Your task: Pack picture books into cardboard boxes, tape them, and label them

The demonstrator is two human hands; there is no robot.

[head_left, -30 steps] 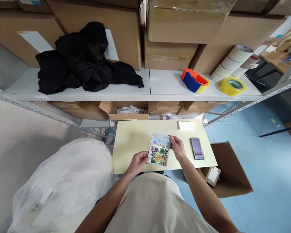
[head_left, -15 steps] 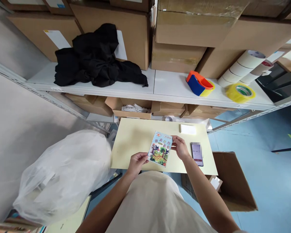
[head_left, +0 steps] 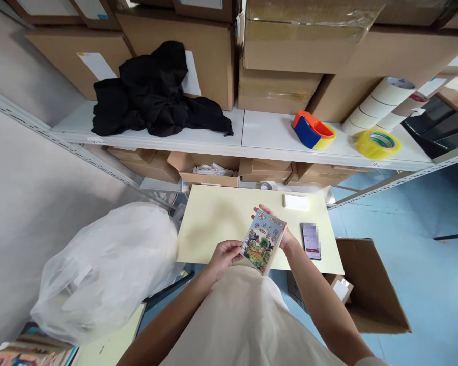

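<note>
A small picture book (head_left: pixel 262 243) with a colourful illustrated cover is held up over the near edge of the pale yellow table (head_left: pixel 209 218). My left hand (head_left: pixel 226 256) pinches its left edge between thumb and fingers. Beneath and behind its upper right part lies my right hand (head_left: pixel 284 235), supporting it, with fingertips showing past the top edge. The book is tilted, and its page edges show on the right side. To the right of my right hand a phone (head_left: pixel 311 241) lies on the table, and a white stack of cards or paper (head_left: pixel 296 202) sits further back.
A shelf (head_left: pixel 267 134) behind the table bears black cloth (head_left: pixel 152 96), a tape dispenser (head_left: pixel 313 130), tape rolls (head_left: pixel 377 143) and cardboard boxes (head_left: pixel 286 46). A large translucent plastic bag (head_left: pixel 110 269) bulges at the left. An open carton (head_left: pixel 370 284) stands right of the table.
The book has moved slightly right and towards me and tilted. My right hand has gone from gripping its right edge to lying beneath it. My left hand has shifted slightly right.
</note>
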